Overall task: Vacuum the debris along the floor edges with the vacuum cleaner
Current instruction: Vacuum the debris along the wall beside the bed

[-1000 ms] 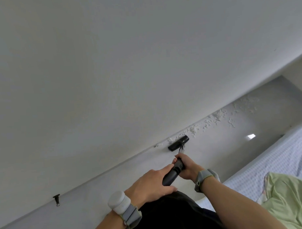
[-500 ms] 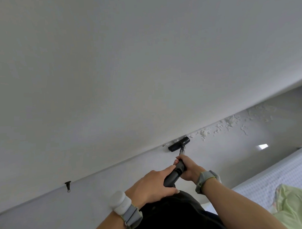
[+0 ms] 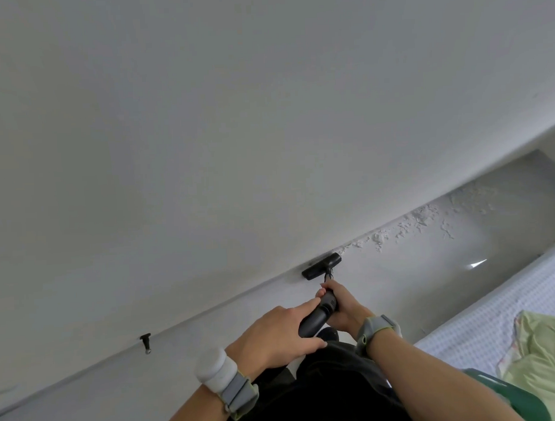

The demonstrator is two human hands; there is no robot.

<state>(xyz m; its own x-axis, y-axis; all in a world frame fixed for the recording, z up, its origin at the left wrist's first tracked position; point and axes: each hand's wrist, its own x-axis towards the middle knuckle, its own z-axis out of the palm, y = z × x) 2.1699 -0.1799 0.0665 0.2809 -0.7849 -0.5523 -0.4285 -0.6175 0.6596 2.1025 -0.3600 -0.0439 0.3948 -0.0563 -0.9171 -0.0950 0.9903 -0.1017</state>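
Leftward along the wall edge the vacuum nozzle [image 3: 321,266] has slid, debris [image 3: 405,226] now at its two o'clock (white flakes). Left hand [image 3: 275,331] and right hand [image 3: 342,305] both grasp the vacuum wand [image 3: 317,314].

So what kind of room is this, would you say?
Probably a bedroom: a mattress in white checked fabric with a pale green blanket lies on the glossy grey floor beside a plain white wall.

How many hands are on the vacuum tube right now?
2: the left hand grips the vacuum tube nearer the body, the right hand holds it further down toward the black nozzle.
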